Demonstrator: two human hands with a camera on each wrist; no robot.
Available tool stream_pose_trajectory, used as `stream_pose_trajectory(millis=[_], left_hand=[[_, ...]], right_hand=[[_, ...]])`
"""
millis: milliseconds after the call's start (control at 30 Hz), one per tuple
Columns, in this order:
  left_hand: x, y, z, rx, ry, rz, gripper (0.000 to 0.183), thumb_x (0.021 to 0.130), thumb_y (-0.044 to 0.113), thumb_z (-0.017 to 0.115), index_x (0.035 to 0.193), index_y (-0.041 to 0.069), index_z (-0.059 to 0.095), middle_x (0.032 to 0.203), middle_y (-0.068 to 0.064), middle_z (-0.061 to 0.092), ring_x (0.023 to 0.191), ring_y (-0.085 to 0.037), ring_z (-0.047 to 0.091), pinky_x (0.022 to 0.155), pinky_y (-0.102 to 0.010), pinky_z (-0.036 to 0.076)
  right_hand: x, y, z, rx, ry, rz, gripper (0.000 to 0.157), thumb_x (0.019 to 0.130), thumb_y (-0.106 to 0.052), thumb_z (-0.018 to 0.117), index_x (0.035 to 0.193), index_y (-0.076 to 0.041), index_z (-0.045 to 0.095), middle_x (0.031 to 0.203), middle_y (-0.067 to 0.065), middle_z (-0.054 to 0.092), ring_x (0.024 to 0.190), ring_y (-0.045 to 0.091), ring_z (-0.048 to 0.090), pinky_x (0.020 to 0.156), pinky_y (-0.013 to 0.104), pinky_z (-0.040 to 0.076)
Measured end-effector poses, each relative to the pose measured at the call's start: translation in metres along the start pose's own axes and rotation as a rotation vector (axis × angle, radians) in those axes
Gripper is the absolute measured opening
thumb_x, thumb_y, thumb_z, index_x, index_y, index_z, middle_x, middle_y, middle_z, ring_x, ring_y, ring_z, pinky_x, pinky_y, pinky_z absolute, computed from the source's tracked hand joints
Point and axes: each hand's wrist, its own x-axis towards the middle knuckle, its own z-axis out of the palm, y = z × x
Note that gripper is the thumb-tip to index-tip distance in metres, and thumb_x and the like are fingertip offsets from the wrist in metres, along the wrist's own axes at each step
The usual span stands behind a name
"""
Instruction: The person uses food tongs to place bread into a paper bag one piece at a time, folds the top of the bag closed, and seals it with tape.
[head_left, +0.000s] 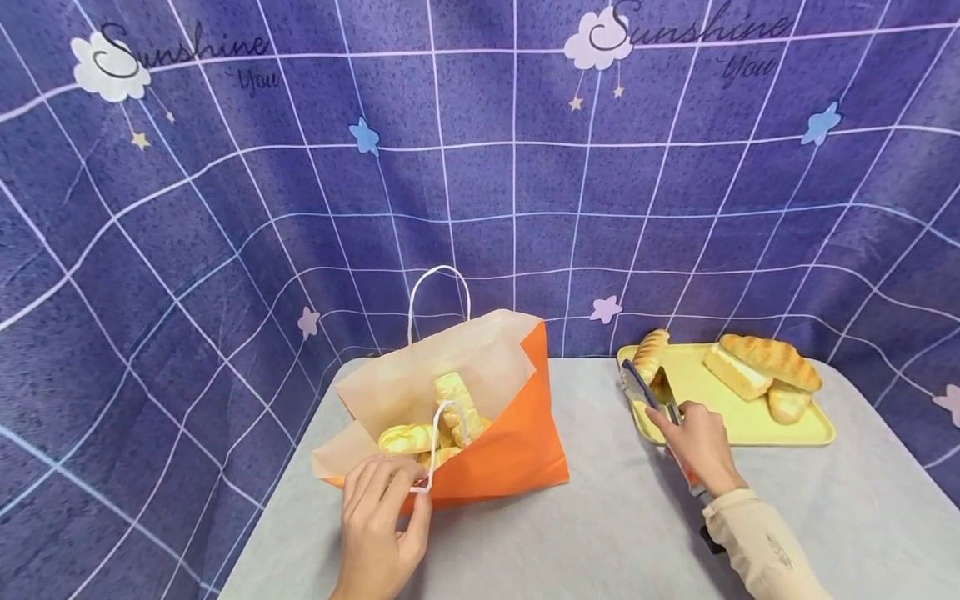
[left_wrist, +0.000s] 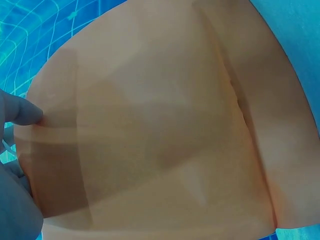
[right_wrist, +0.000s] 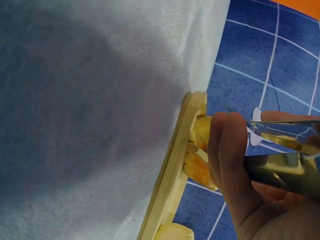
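Fingers of right hand (head_left: 699, 443) grip tongs (head_left: 639, 385); ridged bread (head_left: 649, 352) beyond, at tray's (head_left: 742, 423) left edge, bench (head_left: 600, 517) far right. Arm reaches forward. Left hand (head_left: 384, 512) pinches bag (head_left: 502, 462) rim.

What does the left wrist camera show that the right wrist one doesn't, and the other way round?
Only the left: the left hand at the edge of the paper bag, whose tan paper fills most of that view.

Only the right: the right hand holding metal tongs, the yellow tray and bread.

Both: the blue grid-patterned cloth.
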Motion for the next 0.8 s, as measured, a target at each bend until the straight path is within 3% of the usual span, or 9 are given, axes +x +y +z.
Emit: stream_pose_trajectory(millis=[800], left_hand=[[-0.001, -0.0014, -0.0011, -0.001, 0.052, 0.056, 0.013, 0.072, 0.008, 0.061, 0.083, 0.007, 0.067, 0.085, -0.006, 0.064, 0.084, -0.03, 0.059, 0.089, -0.04, 0.037]], right_hand=[[-0.0036, 0.0053, 0.0033, 0.053, -0.118, 0.001, 0.033, 0.095, -0.028, 0.062, 0.086, 0.003, 0.056, 0.048, 0.003, 0.059, 0.041, 0.016, 0.058, 0.043, 0.032, 0.045]])
